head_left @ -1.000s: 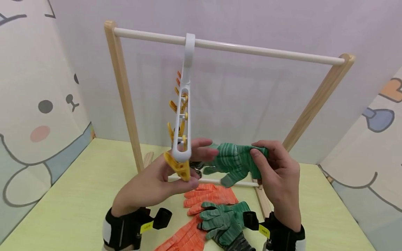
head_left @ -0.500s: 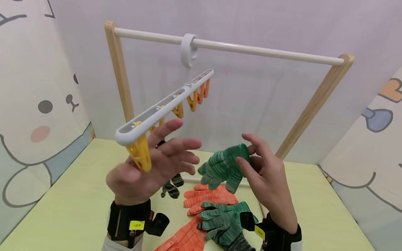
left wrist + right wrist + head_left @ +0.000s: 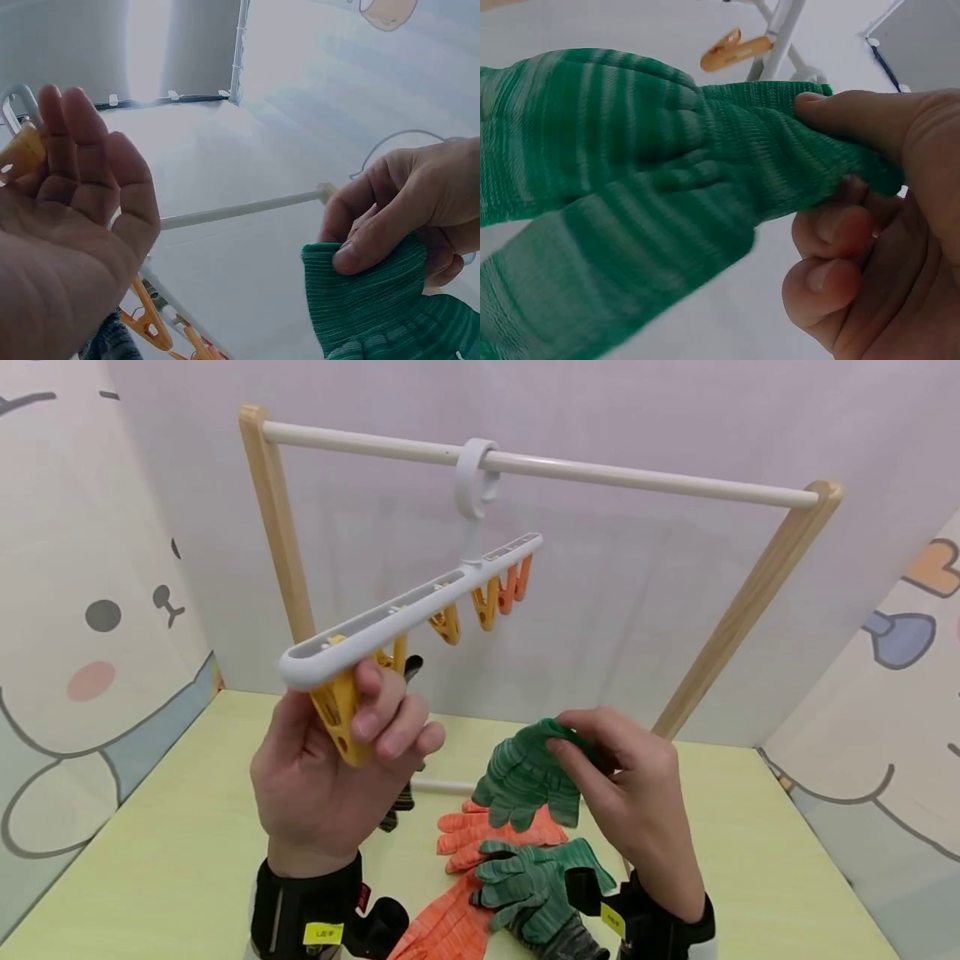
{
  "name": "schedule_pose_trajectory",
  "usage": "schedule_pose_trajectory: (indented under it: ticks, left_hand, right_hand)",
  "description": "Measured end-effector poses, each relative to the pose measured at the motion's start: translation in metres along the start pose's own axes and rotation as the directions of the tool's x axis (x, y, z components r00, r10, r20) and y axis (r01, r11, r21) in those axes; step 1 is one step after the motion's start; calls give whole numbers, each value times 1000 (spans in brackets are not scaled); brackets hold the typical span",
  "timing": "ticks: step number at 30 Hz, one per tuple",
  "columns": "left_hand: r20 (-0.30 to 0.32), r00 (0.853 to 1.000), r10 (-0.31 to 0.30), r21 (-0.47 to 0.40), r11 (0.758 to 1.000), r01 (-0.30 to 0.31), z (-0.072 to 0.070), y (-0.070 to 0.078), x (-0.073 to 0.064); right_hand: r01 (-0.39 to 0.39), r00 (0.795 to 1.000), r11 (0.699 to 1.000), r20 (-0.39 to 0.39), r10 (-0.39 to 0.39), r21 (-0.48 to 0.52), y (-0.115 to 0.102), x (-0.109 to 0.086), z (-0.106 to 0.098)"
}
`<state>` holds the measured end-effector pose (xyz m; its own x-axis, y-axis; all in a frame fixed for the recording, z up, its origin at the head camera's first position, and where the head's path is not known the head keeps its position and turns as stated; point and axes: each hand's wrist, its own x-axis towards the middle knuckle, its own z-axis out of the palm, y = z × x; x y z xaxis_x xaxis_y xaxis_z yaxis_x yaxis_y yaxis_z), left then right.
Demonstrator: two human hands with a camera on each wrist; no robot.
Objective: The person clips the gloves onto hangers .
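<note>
A white clip hanger (image 3: 420, 602) hooks over the white bar. Its nearest yellow clip (image 3: 339, 718) lies within my left hand (image 3: 337, 777), whose fingers bend round it; the thumb is mostly hidden. In the left wrist view, that yellow clip (image 3: 22, 154) shows beside the fingers. My right hand (image 3: 637, 785) pinches a green striped knit glove (image 3: 521, 772) by its cuff, fingers of the glove hanging down. In the right wrist view, thumb and fingers hold the cuff of the green glove (image 3: 630, 135). A black-and-grey glove (image 3: 405, 797) hangs behind my left hand, partly hidden.
Orange gloves (image 3: 450, 918), another green glove (image 3: 532, 889) and a dark grey glove (image 3: 573, 939) lie piled on the yellow table (image 3: 172, 835). A wooden-legged rack with a white bar (image 3: 637, 477) stands behind. Yellow and orange clips (image 3: 506, 593) line the hanger.
The hanger has swung from end-on to a slant, its far end now to the right. My left hand has turned and its fingers closed round the near clip. The green glove now hangs downward.
</note>
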<state>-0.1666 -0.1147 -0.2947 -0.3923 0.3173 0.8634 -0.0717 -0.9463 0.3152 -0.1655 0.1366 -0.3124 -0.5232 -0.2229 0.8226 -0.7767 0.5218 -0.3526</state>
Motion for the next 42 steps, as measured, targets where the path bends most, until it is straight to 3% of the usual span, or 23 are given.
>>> schedule_pose_trajectory:
  ticks: [4, 7, 9, 14, 20, 23, 27, 30, 36, 42]
  left_hand:
    - [32, 997, -71, 59, 996, 69, 2, -9, 2]
    - [9, 991, -131, 180, 975, 127, 5, -20, 2]
    - [-70, 982, -177, 244, 951, 189, 7, -26, 1]
    - [-273, 928, -254, 310, 890, 335, 9, -34, -3]
    - [-386, 895, -223, 377, 848, 374, 8, -36, -1]
    - [-443, 873, -201, 384, 838, 388, 7, -37, 1]
    - [-477, 858, -191, 379, 836, 397, 6, -37, 1]
    - [-470, 863, -184, 378, 842, 385, 5, -39, 1]
    - [-429, 889, -163, 382, 859, 342, 1, -41, 0]
    - [-437, 886, -155, 351, 878, 326, -2, -42, -1]
  right_hand:
    - [37, 999, 999, 17, -37, 31, -12, 2, 2]
    - [75, 996, 996, 48, -78, 50, -23, 3, 2]
    - [87, 993, 995, 74, -90, 38, -28, 3, 2]
    - [22, 986, 1000, 168, -19, -16, -34, 1, -2]
    - [42, 975, 999, 217, -38, -14, -35, 0, -2]
    - [60, 964, 998, 262, -54, -17, -38, 0, -1]
    - [81, 951, 997, 301, -75, -7, -40, -1, 0]
    - [77, 953, 997, 296, -71, -11, -42, -1, 1]
    - [70, 975, 997, 214, -61, -36, -51, -1, 4]
    - [34, 988, 999, 152, -29, -29, -57, -1, 8]
